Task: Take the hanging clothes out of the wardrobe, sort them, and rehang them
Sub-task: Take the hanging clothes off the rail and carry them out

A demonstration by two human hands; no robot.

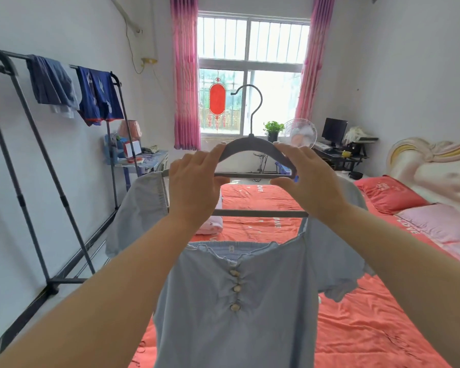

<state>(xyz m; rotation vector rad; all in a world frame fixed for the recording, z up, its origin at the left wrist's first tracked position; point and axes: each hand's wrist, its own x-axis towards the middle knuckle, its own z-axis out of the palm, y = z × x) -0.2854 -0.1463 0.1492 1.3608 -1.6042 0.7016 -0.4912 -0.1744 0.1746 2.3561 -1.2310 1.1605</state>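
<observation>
While both grip the grey hanger [252, 152], left hand [194, 184], right hand [311, 181], blue blouse [234, 301] draped beneath.

The shirt [231, 301] is soft, thin blue cloth with small shiny buttons [234, 289] and a crinkly neck edge. The hanger [252, 144] looks fuzzy and dull grey, with a smooth hook. The clothes rack [21, 160] is smooth dark metal, and the bed sheet [356, 328] is wrinkly orange cloth.

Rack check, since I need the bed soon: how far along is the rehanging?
Two blue garments already drape over the rack. In hand: the left hand and right hand each keep a grip on the grey hanger carrying a pale blue top. It isn't on the rail yet.
</observation>
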